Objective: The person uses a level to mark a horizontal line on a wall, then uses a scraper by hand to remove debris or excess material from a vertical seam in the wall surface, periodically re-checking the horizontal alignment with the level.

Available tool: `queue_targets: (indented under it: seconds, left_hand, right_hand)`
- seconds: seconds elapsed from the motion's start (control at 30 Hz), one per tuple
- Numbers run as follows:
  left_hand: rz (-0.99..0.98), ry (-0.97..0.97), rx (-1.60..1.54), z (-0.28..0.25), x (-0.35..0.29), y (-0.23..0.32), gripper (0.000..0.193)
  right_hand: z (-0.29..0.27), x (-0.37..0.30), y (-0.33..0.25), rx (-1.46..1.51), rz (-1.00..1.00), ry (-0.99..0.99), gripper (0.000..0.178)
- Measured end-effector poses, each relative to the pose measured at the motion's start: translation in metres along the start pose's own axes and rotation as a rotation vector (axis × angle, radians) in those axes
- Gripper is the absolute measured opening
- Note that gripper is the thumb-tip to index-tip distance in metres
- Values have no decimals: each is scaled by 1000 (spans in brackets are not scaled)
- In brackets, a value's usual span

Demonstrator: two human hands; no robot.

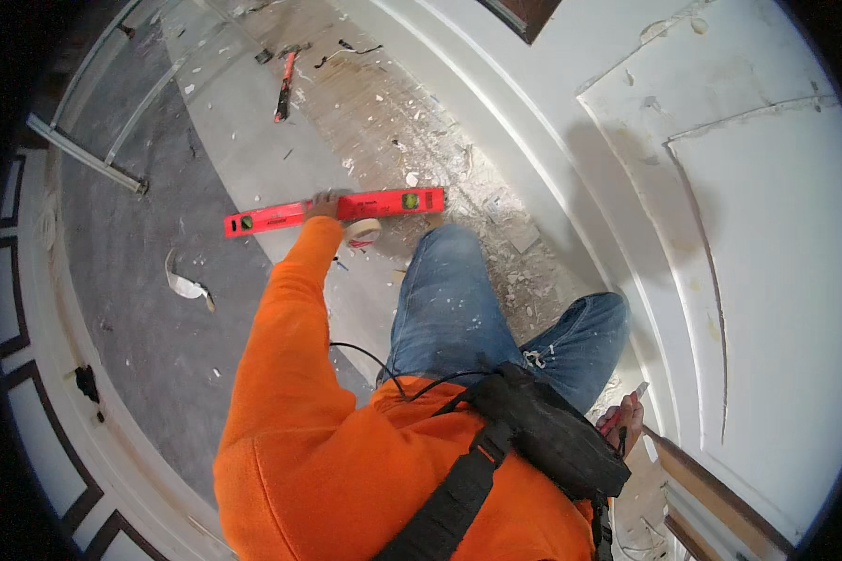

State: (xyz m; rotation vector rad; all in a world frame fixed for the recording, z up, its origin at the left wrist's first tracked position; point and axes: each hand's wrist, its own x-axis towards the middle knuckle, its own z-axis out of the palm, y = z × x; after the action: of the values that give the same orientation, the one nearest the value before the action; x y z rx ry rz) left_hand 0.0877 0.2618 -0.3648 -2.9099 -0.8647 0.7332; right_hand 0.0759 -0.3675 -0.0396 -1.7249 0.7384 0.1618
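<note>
My left hand [324, 203] is closed around the middle of a red spirit level [384, 204], which lies across the floor in front of my knees. A roll of masking tape [362, 230] sits right beside the level, near my left wrist. Low at the right, next to the wall, my right hand [624, 419] is closed on a red utility knife [612, 425] with its blade tip [642, 389] pointing up. Part of that hand is hidden behind a black bag [552, 425] strapped across my body.
A hammer [285, 89] with an orange-and-black handle lies on the far floor, near a black cable [346, 51]. White debris [524, 234] litters the floor along the panelled wall [767, 234]. Metal framing [89, 154] stands at the far left; a curved white scrap [187, 286] lies on grey flooring.
</note>
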Motion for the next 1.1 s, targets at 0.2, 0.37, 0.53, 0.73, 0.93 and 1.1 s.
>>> queue_targets:
  seconds: [0.2,0.37,0.53,0.73,0.93,1.1]
  left_hand:
    - [87,224,-163,-16,-20,-13,85]
    - [430,599,-461,-112,-76,22,78]
    - [896,867,-434,-210,-155,139,79]
    - [1374,912,-494,-287,-218,327,84]
    - [1495,1177,-418,-300,-228,420,64]
    - [1529,1225,-304,-298,-226,445,56]
  right_hand:
    - [23,-2,-22,8,-74,-3,32]
    - [21,5,-23,-94,-174,4,27]
    - [10,17,-23,103,-370,-64,22]
    - [-38,32,-23,341,-354,246,39]
    - [-97,48,-29,474,-450,158,53]
    - [-110,90,-28,695,-366,176,47]
